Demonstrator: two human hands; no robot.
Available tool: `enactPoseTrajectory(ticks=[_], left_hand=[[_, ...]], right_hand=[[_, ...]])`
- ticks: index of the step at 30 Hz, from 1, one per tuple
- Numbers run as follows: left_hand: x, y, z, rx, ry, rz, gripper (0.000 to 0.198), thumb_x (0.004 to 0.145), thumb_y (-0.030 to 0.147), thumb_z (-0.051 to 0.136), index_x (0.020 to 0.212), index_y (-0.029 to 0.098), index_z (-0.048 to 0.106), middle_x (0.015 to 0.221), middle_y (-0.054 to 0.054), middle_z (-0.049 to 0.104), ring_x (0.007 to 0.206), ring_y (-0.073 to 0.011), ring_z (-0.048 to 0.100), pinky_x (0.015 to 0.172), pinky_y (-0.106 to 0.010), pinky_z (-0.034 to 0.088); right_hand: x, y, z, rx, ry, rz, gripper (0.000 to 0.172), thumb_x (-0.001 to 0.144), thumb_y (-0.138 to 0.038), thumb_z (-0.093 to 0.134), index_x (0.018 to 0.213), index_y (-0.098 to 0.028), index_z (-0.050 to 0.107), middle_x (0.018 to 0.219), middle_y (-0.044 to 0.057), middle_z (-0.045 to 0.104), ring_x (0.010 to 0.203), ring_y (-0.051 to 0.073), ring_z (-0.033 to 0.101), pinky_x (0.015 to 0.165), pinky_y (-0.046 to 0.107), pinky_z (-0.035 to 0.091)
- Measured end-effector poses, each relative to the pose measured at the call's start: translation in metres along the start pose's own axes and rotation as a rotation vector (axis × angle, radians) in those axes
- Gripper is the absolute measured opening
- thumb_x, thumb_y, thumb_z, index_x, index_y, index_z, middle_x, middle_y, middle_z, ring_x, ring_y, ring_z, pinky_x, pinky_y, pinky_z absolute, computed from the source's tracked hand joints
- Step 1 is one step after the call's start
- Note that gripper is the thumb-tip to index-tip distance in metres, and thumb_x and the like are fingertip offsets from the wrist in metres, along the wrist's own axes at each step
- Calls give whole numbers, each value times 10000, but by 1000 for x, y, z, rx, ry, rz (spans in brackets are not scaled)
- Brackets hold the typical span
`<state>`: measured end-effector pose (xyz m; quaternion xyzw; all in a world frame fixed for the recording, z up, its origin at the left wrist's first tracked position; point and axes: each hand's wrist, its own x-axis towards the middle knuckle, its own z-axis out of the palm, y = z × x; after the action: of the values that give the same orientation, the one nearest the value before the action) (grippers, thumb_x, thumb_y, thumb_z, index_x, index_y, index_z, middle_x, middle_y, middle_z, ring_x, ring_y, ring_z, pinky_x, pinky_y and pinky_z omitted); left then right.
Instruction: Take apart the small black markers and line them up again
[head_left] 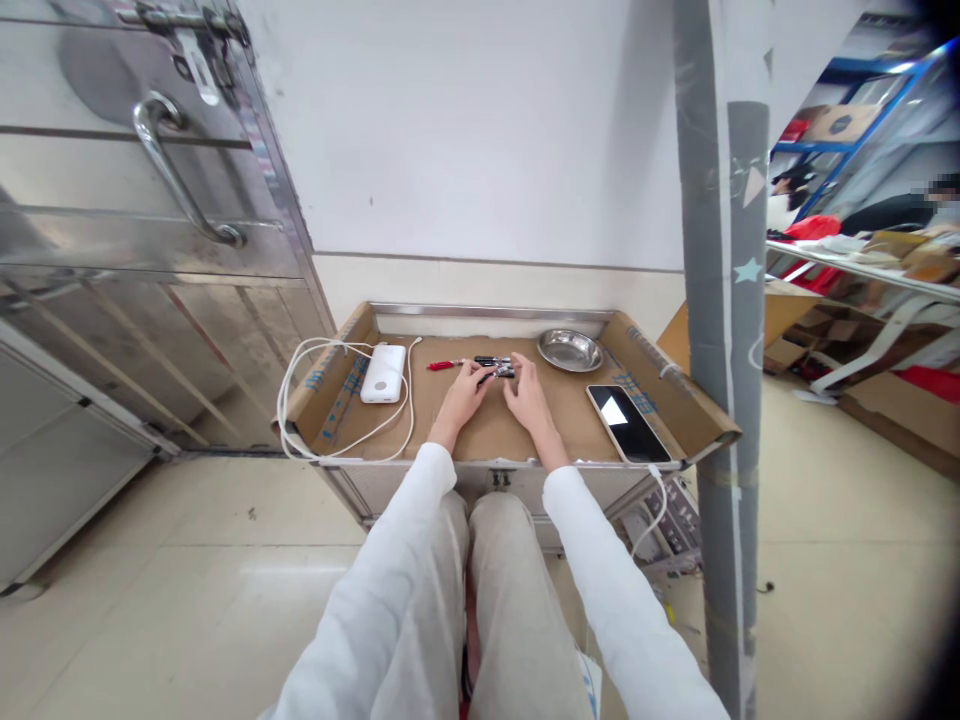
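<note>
My left hand [465, 393] and my right hand [526, 393] meet over the middle of a cardboard-lined tabletop [577, 425]. Between them lies a black pen [499, 372] with silver parts, its ends at the fingers of both hands. The left fingers are pinched on its left end. My right fingers curve around its right end, and their exact grip is too small to make out. Just behind it rests another dark pen [491, 360], partly hidden by the fingers. A red pen [444, 365] is to the left of these, beyond my left hand.
A white power bank [383, 374] with a looped white cable [283, 400] lies at the left. To the right are a round metal dish [570, 350] and a phone [628, 424] with a cable. A grey wrapped post [724, 400] stands beside the table's right end.
</note>
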<state>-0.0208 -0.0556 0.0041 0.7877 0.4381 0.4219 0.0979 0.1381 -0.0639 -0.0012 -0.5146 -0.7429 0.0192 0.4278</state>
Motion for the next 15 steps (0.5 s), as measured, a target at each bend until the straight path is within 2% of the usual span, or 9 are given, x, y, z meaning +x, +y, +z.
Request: enactPoseTrajectory(ticks=[3,6,10,15], left_hand=[[2,-2,1,-87,-36,54,233,896,245,499,1114,212,576,1034,-52,561,967,-139,586,916,-287,461],[4,-2,0,-160,27,-1,237,852,233,571,1085,191,562,1032,-58,604,942,-150,602,894,-312,485],[4,0,-1,-275,88,-42,289,831,242,602,1105,190,523,1068,-65,630,907,-142,629,831,-290,522],[3,2,-1,-247,136,-63,266,863,284,557,1111,194,524,1048,-62,648,857,-133,646,811,-286,536]], right_hand=[[-3,-1,-2,28,-62,-19,375,838,-153,399,1204,-159,476,1138,127,531,1035,211,524,913,360,431],[-6,0,-1,41,-111,-14,277,843,-156,398,1075,-171,549,1047,109,565,963,208,545,880,359,442],[-5,4,3,84,-151,-37,247,826,-145,423,1024,-173,568,998,95,594,952,206,547,858,346,443],[-3,8,6,61,-156,-36,263,808,-131,444,1027,-175,583,996,93,626,958,215,543,857,363,435]])
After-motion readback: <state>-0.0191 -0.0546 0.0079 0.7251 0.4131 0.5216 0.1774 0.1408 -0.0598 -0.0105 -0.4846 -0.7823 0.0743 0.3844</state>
